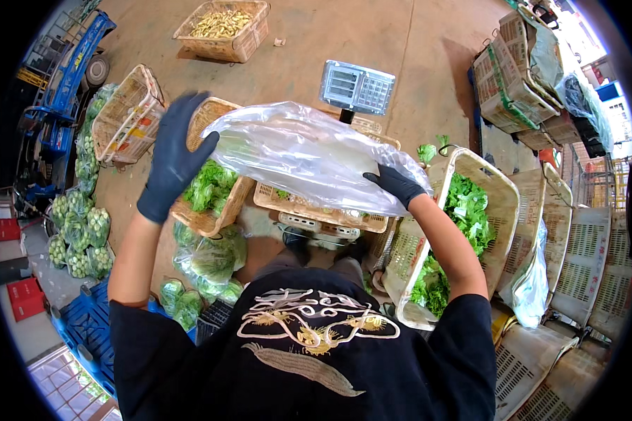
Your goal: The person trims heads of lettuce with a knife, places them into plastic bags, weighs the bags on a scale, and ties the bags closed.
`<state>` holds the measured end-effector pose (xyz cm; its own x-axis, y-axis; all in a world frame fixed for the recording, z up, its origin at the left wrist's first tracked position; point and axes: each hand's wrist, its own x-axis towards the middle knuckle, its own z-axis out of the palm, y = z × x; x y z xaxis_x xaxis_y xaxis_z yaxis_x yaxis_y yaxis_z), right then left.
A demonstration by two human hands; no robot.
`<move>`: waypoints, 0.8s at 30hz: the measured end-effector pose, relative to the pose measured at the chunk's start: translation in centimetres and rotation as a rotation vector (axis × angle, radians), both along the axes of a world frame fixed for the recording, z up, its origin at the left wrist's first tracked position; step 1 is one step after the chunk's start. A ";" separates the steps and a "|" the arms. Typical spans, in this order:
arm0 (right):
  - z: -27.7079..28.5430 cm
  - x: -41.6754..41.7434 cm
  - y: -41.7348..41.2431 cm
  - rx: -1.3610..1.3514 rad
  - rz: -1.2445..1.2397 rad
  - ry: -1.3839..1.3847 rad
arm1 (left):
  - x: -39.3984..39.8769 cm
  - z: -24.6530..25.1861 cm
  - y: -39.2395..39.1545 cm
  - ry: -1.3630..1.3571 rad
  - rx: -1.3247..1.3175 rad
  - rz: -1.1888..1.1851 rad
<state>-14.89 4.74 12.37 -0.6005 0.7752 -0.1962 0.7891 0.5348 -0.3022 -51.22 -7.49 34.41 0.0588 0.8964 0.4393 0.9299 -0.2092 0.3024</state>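
A large transparent plastic bag [305, 152] is spread wide before me, over a plastic crate [321, 208] on the platform of a scale. My right hand [397, 181], in a black glove, grips the bag near its right end; some of its fingers are lost in the film. Beside the bag's left end is my left hand [176, 152], also gloved, raised with thumb and fingers apart. Its fingertips are blurred, and the thumb comes close to the bag's edge. Behind the bag stands the scale's display and keypad [357, 87].
Leafy lettuce fills a crate [210, 216] at left and another crate [492, 173] at right. Bagged cabbages [208, 258] lie on the floor near my left. A crate of yellowish produce [224, 31] stands farther off. Stacked crates [579, 258] line the right side; a blue pallet [87, 331] lies lower left.
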 end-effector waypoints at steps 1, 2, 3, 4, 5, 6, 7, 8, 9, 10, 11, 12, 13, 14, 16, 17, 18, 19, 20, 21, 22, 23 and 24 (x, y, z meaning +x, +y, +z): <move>0.2 0.1 0.0 0.056 0.017 0.103 | 2.2 0.0 0.5 0.112 0.107 -0.099; 0.7 -0.7 0.1 0.039 0.015 0.100 | 5.0 -0.9 1.0 -0.172 -0.116 -0.356; 1.5 -2.3 0.3 -0.140 -0.007 0.102 | 7.3 -3.8 2.1 -0.351 -0.201 -0.592; 1.2 -2.4 0.8 -0.320 -0.049 0.087 | 10.7 -5.5 4.2 -0.226 -0.456 -0.686; -2.1 -1.3 1.8 -0.408 -0.071 0.094 | 13.3 -9.5 6.8 -0.293 -0.494 -0.734; -0.4 -3.9 1.9 -0.292 0.007 0.003 | 12.7 -15.4 8.6 -0.138 -0.640 -0.630; 1.8 -5.9 1.7 -0.169 0.080 -0.086 | 11.7 -21.9 10.3 0.016 -0.780 -0.528; 0.9 -5.9 1.8 0.031 0.115 0.157 | 7.7 -29.1 10.6 0.312 -0.584 -0.504; -1.1 -5.9 2.6 0.056 0.147 0.083 | 3.3 -34.1 10.5 0.600 -0.380 -0.480; -4.2 -2.5 3.4 -0.045 0.081 -0.131 | 5.5 -35.3 12.1 0.599 -0.658 -0.436; -6.9 0.1 3.7 -0.161 0.028 -0.319 | 6.4 -35.4 12.8 0.626 -0.955 -0.385; -8.9 -0.6 4.0 -0.156 0.062 -0.118 | 0.6 -38.1 12.3 0.393 -1.086 -0.244; -11.1 -1.7 4.0 -0.153 0.087 0.096 | -5.0 -40.0 11.7 0.169 -1.195 -0.084; -13.4 -1.2 3.5 -0.165 0.055 0.094 | -3.5 -41.9 11.5 0.172 -1.231 -0.115; -16.7 -0.4 3.3 -0.340 0.019 0.057 | 1.9 -43.3 11.0 0.871 -0.956 -0.284; -19.3 -1.0 3.2 -0.356 0.001 0.069 | 3.5 -43.9 11.0 0.887 -0.966 -0.304; -22.3 -0.8 2.7 -0.453 -0.123 0.189 | 5.9 -45.0 11.3 0.904 -0.818 -0.401; -24.4 -1.0 2.4 -0.550 -0.247 0.316 | 7.5 -46.0 11.2 0.916 -0.676 -0.492; -26.4 -1.1 2.4 -0.510 -0.234 0.256 | 8.7 -46.8 11.1 0.906 -0.675 -0.530; -27.8 -1.4 2.2 -0.474 -0.223 0.192 | 10.3 -47.3 11.1 0.737 -0.741 -0.670; -29.0 -1.7 1.1 -0.317 -0.216 0.115 | 12.1 -47.9 11.0 0.561 -0.797 -0.812; -29.9 -2.1 0.1 -0.160 -0.213 0.023 | 13.0 -49.1 10.6 0.548 -0.822 -0.802; -30.0 -3.1 -0.3 -0.270 -0.279 0.055 | 13.0 -50.6 10.3 0.537 -0.843 -0.797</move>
<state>-18.00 4.42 -17.62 -0.3890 0.8350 -0.3893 0.8718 0.1971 -0.4484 -38.27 2.78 -16.14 0.6989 0.5199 -0.4911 0.6823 -0.6905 0.2399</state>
